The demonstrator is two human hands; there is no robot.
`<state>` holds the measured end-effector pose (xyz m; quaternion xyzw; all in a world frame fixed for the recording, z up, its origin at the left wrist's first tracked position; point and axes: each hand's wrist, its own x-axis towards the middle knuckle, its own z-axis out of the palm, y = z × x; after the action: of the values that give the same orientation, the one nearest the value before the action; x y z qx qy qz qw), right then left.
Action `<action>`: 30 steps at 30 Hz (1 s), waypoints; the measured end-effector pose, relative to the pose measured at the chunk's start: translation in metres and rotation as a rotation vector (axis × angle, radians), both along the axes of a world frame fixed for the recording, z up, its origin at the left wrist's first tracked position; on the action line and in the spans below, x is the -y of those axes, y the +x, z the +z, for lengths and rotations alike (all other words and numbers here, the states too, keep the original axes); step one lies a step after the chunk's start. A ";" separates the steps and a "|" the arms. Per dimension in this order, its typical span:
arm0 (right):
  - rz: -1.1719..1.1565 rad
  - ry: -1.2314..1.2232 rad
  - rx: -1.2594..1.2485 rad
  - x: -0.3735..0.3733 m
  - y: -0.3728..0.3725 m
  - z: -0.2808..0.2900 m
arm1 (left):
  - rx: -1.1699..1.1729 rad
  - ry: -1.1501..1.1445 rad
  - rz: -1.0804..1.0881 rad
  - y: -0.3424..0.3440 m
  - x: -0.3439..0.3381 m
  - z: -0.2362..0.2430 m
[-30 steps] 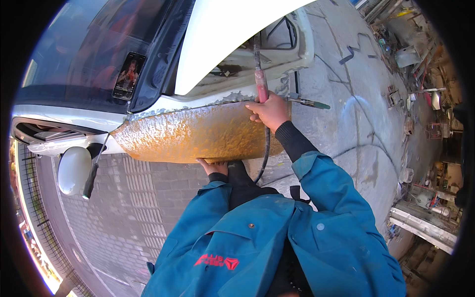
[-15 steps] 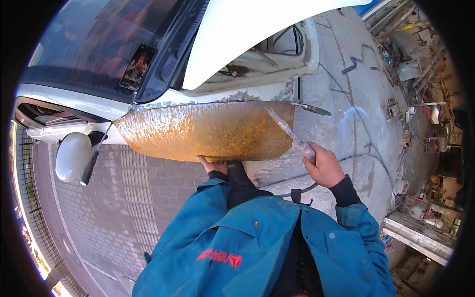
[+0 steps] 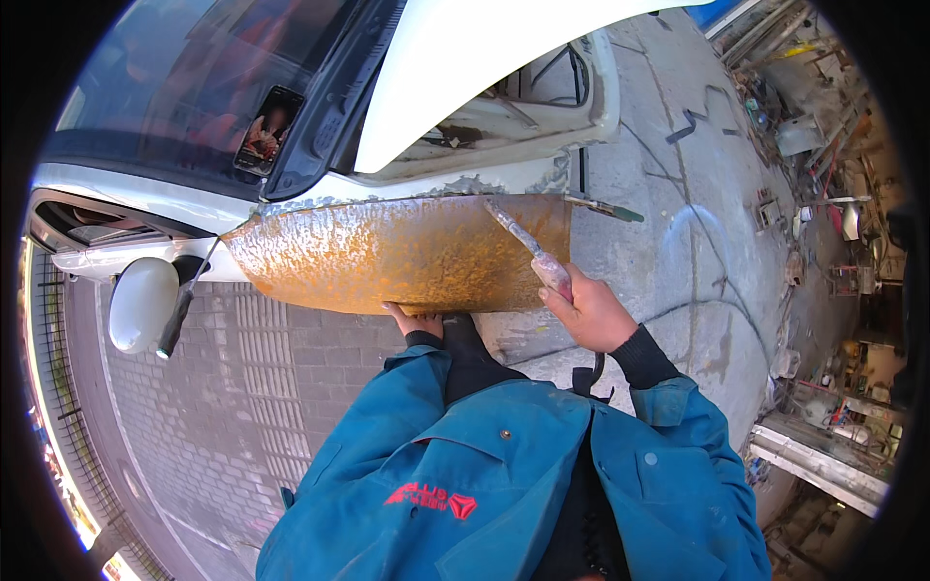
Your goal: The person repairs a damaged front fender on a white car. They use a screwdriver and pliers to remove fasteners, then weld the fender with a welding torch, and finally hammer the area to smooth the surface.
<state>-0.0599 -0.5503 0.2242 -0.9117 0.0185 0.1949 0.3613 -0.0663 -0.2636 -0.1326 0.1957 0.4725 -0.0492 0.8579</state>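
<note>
A curved, rust-mottled fender panel (image 3: 387,257) lies along the side of the white car (image 3: 174,203). At its near edge, my left hand (image 3: 422,322) holds the rim, with the thumb on the edge and some fingers hidden. My right hand (image 3: 593,312) is closed around the stained pinkish handle of a long, narrow, whitish-smeared hand tool (image 3: 523,237); its exact kind is unclear. The tool's tip is over the far edge of the panel, near its right part. A black-handled screwdriver (image 3: 179,315) sticks out at the panel's left end, and a green-ended tool (image 3: 617,210) at its right end.
The white hood (image 3: 465,68) stands raised above the open engine bay. A phone (image 3: 268,131) with a lit screen rests at the windshield's base. Close to the screwdriver is the side mirror (image 3: 142,305). A dark cable (image 3: 712,305) crosses the concrete; scrap parts (image 3: 804,136) clutter the right side.
My right hand has moved left, carrying the tool's tip from the panel's right end further in along its far edge. My left hand keeps its place on the near rim.
</note>
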 end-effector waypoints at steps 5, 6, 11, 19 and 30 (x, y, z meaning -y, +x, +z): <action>-0.011 0.017 0.003 -0.005 0.003 -0.006 | 0.036 -0.016 -0.001 0.000 -0.001 -0.005; -0.018 0.028 0.020 -0.005 0.004 -0.007 | -0.018 -0.019 0.011 0.000 -0.001 -0.005; -0.013 0.012 0.026 -0.003 0.009 -0.009 | 0.099 -0.013 -0.037 -0.001 -0.001 -0.002; 0.005 -0.033 0.006 -0.005 0.013 -0.009 | 0.049 -0.045 0.027 0.000 0.000 -0.002; 0.009 -0.031 -0.001 -0.006 0.015 -0.010 | 0.017 0.001 0.001 0.000 0.001 -0.002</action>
<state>-0.0448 -0.5448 0.2141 -0.9172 0.0175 0.1965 0.3461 -0.0660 -0.2643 -0.1348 0.1963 0.4651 -0.0468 0.8619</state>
